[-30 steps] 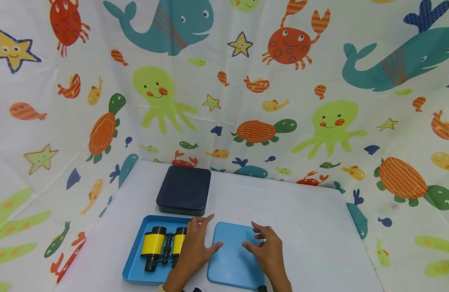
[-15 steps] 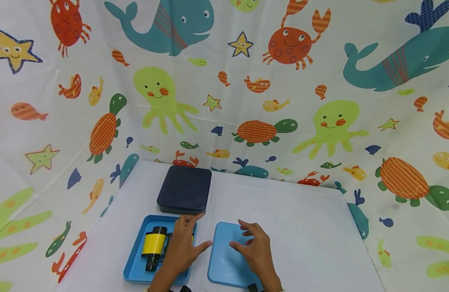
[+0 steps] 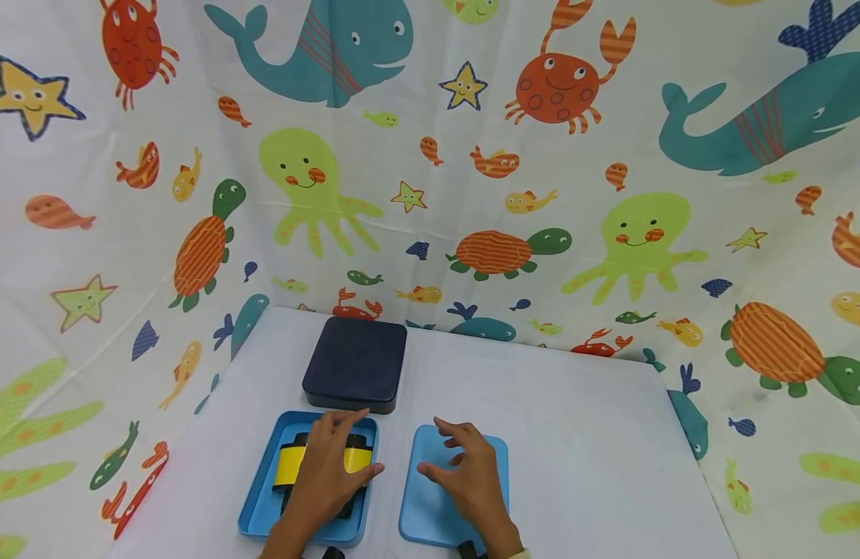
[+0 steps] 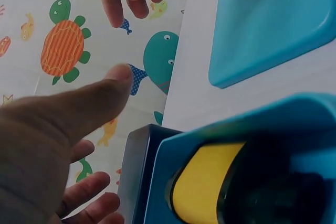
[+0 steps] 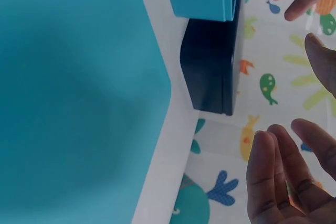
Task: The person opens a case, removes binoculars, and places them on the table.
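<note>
My left hand (image 3: 325, 473) hovers over a blue open box (image 3: 251, 508), its thumb and fingers spread apart and nothing between them. Inside that box lie yellow and black binoculars (image 3: 288, 467), partly covered by the hand; a yellow barrel (image 4: 205, 182) shows in the left wrist view. To the right, a light-blue lid-like panel (image 3: 421, 514) lies flat on the table. Above it is my right hand (image 3: 465, 473), fingers loosely bent, thumb apart, holding nothing. The right wrist view shows this right hand (image 5: 294, 182) clear of the panel (image 5: 79, 98).
A dark navy box (image 3: 356, 359), closed, stands behind the blue box. The white table (image 3: 584, 450) stretches to the right. Behind it hangs a cloth (image 3: 430, 217) printed with sea animals. Dark wrist straps (image 3: 468, 550) show at the lower edge.
Both hands have moved left, keeping much the same finger shape. The left hand now covers the middle of the binoculars. The boxes and panel have stayed in place.
</note>
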A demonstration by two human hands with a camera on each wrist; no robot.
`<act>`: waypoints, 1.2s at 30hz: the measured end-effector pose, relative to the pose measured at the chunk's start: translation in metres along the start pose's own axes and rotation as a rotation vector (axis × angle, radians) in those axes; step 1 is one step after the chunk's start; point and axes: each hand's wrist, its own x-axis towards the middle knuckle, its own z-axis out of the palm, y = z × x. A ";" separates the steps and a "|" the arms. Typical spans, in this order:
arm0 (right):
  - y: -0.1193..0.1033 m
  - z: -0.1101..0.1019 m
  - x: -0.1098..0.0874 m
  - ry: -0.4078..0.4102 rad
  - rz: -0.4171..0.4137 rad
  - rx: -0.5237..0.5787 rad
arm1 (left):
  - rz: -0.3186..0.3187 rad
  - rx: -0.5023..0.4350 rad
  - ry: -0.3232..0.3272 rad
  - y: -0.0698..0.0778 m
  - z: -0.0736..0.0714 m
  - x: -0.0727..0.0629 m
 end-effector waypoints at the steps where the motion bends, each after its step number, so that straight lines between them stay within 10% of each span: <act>1: -0.002 0.001 0.000 -0.007 0.004 -0.001 | 0.001 0.002 0.002 -0.002 -0.001 -0.001; 36: -0.041 0.043 0.003 -0.150 -0.102 -0.096 | -0.048 0.072 -0.017 -0.052 -0.055 -0.011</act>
